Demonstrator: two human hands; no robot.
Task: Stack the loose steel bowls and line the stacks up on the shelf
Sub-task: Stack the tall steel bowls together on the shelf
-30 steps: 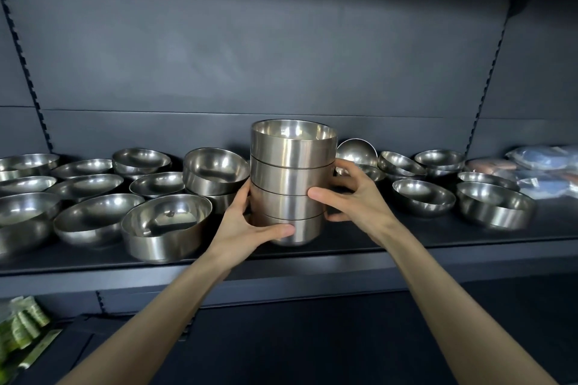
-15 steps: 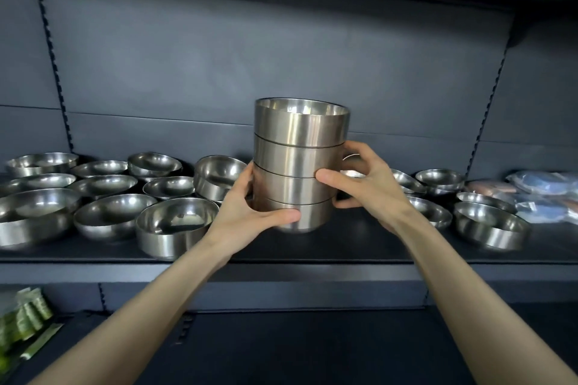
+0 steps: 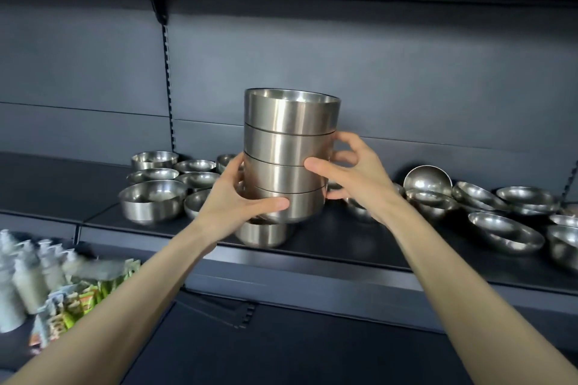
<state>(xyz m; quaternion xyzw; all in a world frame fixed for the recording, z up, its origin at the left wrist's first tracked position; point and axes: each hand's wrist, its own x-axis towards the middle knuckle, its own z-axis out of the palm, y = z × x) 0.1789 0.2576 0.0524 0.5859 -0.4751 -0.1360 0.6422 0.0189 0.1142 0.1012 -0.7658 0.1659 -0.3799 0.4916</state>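
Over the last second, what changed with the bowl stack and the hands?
The stack of four bowls rose and shifted left along the shelf; it now hangs just above a single deep bowl at the shelf front. Nothing was taken or let go: the left hand and right hand grip the stack as before. The loose bowls lie where they were.

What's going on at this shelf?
A person holds a stack of four steel bowls in both hands, with the left hand low on it and the right hand at mid-height. The stack is held directly over a single bowl near the front of the shelf; whether they touch is unclear. More loose bowls lie on the shelf to either side, not yet stacked.
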